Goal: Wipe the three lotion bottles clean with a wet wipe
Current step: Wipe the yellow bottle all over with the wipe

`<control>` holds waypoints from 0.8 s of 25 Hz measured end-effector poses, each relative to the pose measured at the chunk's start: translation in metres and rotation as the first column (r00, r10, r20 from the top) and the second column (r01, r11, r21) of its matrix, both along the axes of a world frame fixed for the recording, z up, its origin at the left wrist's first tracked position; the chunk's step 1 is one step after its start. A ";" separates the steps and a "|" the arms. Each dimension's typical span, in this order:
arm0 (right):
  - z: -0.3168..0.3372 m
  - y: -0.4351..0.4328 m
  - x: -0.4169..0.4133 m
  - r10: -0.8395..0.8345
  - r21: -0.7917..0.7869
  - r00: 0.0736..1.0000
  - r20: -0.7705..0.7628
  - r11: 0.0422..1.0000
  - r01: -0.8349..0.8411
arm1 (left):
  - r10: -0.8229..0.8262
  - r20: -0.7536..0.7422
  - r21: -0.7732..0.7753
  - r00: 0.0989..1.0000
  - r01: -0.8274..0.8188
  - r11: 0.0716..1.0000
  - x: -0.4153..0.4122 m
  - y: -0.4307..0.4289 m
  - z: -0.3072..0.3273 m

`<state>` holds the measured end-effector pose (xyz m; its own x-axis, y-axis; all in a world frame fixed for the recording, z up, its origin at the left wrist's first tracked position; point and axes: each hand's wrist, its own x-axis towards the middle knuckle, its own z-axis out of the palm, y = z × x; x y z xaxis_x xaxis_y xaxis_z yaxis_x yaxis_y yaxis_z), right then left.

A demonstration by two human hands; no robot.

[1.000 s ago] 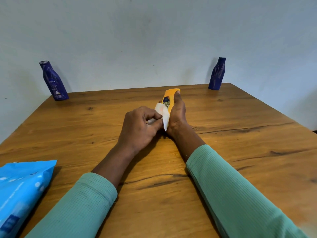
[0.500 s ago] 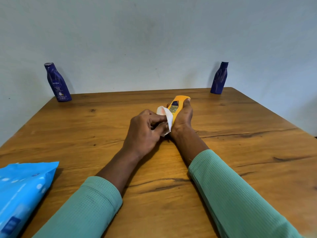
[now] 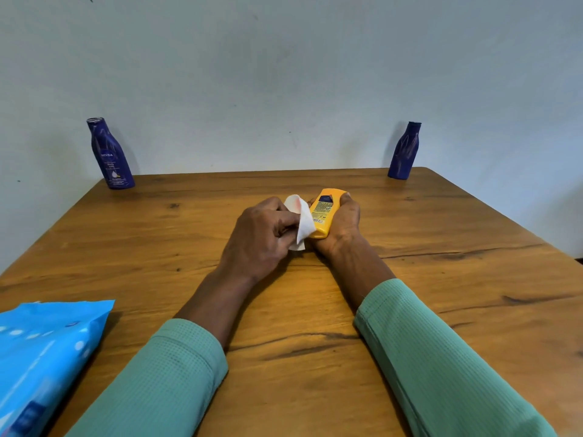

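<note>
Currently: L hand (image 3: 262, 238), fingers (image 3: 284, 220) curled and pinching the wet wipe (image 3: 303, 223). The wipe lies against the L side of the yellow bottle (image 3: 325, 212). Upper flap stands free, w/ a faint pinkish smudge on it.

R hand (image 3: 342, 230): fingers wrapped round the same bottle from the R side and under it, thumb (image 3: 345, 197) at its far end. Bottle tilted in the palm, printed label up, approx. mid-table. Can't tell whether it touches the table (image 3: 457, 247).

Outward: blue bottle w/ label (image 3: 110, 156) upright at far L corner. Second blue bottle (image 3: 405, 152) upright at far R corner. Both well apart from the hands, nothing touching them. Blue wipes pack (image 3: 47, 351) at near L edge, partly out of view.

Progress (judgement):
- Wipe is out and in use.
- Yellow bottle mid-wipe, not set down as finished.
- Blue pair: too far off to see clean vs. dirty, so status unknown.
- If they are pending, approx. 1 of 3 under way, 2 to go.
- Smudge suggests the wipe is picking dirt up. May need refolding or a fresh one for the rest.
</note>
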<state>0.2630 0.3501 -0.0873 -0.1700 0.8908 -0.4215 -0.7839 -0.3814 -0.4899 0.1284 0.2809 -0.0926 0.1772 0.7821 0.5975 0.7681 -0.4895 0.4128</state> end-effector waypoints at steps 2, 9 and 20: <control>-0.001 0.001 0.001 -0.014 -0.016 1.000 -0.014 1.000 0.014 | 0.022 -0.007 -0.003 1.000 -0.022 1.000 -0.004 0.002 -0.001; 0.001 -0.002 0.001 0.095 -0.022 0.994 0.054 0.995 -0.094 | -0.103 -0.159 0.080 0.982 0.117 0.990 0.017 -0.004 0.000; -0.006 0.006 0.000 -0.032 -0.033 0.999 0.023 0.999 0.032 | -0.036 0.021 0.039 0.999 0.036 0.999 -0.003 0.007 -0.006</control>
